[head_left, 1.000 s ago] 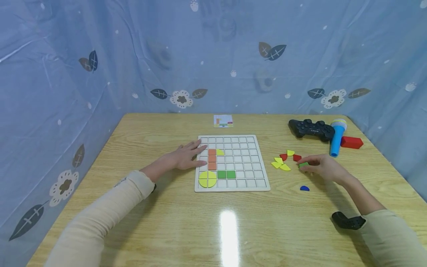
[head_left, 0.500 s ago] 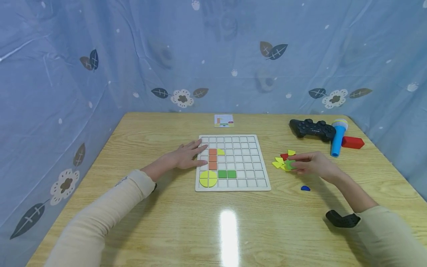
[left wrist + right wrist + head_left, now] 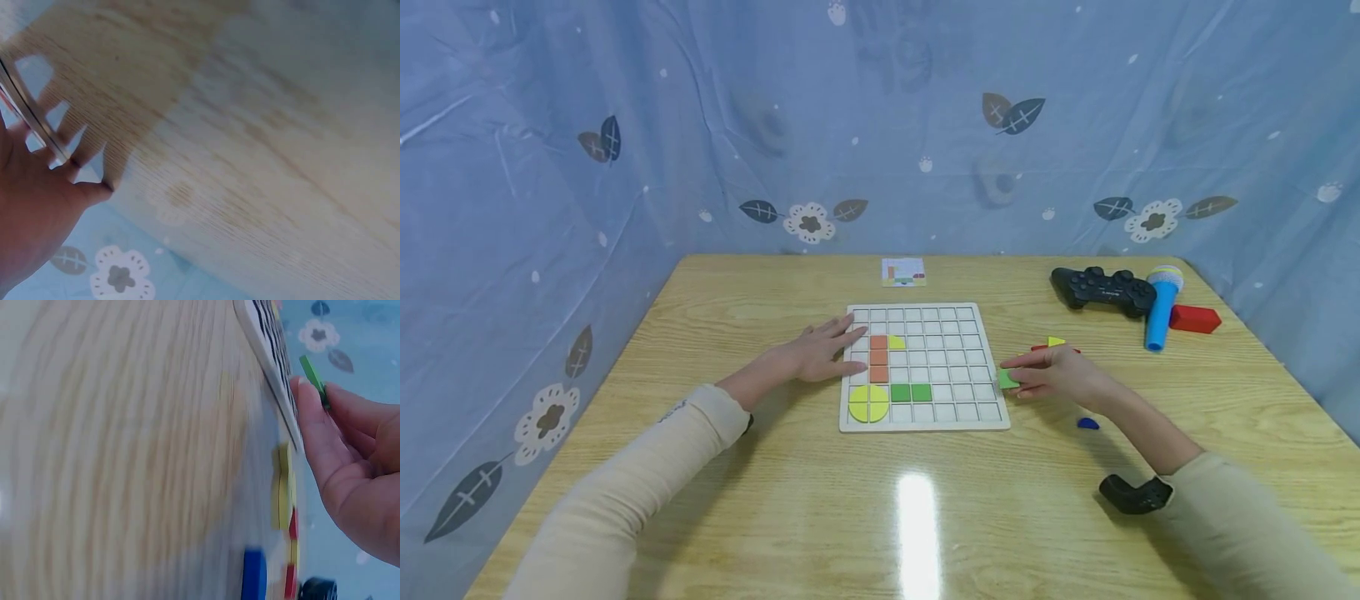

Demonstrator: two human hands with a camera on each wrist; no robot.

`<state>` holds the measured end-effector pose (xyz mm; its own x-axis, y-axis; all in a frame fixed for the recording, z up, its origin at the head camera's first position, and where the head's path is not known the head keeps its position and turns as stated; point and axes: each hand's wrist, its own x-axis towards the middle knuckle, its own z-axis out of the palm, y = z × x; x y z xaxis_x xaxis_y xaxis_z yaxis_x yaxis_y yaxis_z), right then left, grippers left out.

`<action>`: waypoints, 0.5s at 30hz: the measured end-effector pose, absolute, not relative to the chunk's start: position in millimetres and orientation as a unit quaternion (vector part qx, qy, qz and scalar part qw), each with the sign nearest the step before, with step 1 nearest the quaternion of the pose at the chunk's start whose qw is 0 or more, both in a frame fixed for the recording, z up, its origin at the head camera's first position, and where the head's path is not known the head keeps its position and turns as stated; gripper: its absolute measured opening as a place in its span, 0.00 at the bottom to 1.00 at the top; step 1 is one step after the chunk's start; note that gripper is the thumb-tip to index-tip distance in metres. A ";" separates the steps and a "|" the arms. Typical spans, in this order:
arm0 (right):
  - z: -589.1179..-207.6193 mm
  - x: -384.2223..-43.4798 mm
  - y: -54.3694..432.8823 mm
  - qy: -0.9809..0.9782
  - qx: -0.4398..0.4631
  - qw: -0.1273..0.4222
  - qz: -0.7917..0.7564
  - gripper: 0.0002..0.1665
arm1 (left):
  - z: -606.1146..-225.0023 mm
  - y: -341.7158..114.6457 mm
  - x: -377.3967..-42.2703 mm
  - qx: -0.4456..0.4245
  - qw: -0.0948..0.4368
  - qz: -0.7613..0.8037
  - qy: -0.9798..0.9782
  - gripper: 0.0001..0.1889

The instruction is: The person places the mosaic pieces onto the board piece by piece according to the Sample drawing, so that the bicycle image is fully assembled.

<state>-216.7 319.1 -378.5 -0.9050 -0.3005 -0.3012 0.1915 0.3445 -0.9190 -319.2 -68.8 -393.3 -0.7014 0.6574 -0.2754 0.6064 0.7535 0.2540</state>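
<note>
My right hand (image 3: 1063, 377) pinches a green square tile (image 3: 1008, 379) between thumb and fingers, right at the right edge of the white grid board (image 3: 955, 423). In the right wrist view the green tile (image 3: 314, 380) sticks out past the fingertips, tilted. My left hand (image 3: 820, 352) lies with straight, spread fingers on the board's left edge. On the board, several yellow quarter-circles (image 3: 868, 403) form a disc, with two green squares (image 3: 911, 392) to their right. Above them stands a column of orange squares (image 3: 878, 359), a yellow quarter-circle (image 3: 896, 342) beside its top.
A blue half-round piece (image 3: 1087, 423) lies right of the board. Loose yellow pieces (image 3: 284, 487) and red ones are partly hidden behind the right hand in the head view. Farther back are a pattern card (image 3: 903, 272), a black game controller (image 3: 1102, 288), a blue microphone (image 3: 1162, 307) and a red block (image 3: 1195, 318).
My right hand has picked the green tile up from near the red pieces and carried it left, over the loose yellow pieces, to the board's edge. The left hand stays put.
</note>
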 end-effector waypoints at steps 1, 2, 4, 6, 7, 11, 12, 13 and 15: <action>-378.4 -217.0 315.5 0.785 -0.037 0.220 -0.577 0.24 | -393.6 -68.8 -319.2 0.343 0.177 0.072 0.920 0.40; -378.5 -217.6 311.7 0.781 -0.037 0.224 -0.582 0.24 | -393.5 -69.0 -319.2 0.343 0.176 0.072 0.920 0.40; -378.5 -218.5 303.9 0.781 -0.038 0.224 -0.582 0.25 | -393.2 -69.1 -318.9 0.342 0.176 0.073 0.920 0.40; -378.4 -219.1 295.9 0.791 -0.037 0.217 -0.571 0.25 | -392.6 -69.1 -318.6 0.342 0.176 0.073 0.920 0.40; -378.4 -219.6 292.1 0.797 -0.036 0.213 -0.565 0.25 | -392.3 -69.1 -318.4 0.342 0.177 0.075 0.920 0.40; -379.4 -222.2 277.4 0.815 -0.024 0.203 -0.542 0.22 | -392.5 -68.7 -318.5 0.343 0.178 0.078 0.919 0.40; -379.9 -223.0 273.9 0.817 -0.022 0.201 -0.539 0.22 | -392.8 -68.7 -318.6 0.343 0.178 0.079 0.919 0.40; -380.2 -223.6 270.4 0.818 -0.019 0.199 -0.539 0.21 | -393.1 -68.5 -318.9 0.343 0.177 0.078 0.919 0.40; -381.3 -224.6 263.6 0.816 -0.017 0.194 -0.544 0.20 | -393.7 -68.3 -319.3 0.344 0.175 0.076 0.919 0.40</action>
<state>-224.6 263.6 -381.3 -0.9240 -0.2395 -0.2982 0.1828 0.4084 -0.8943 -319.3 -68.3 -393.7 -0.7016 0.6597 -0.2692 0.6067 0.7513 0.2598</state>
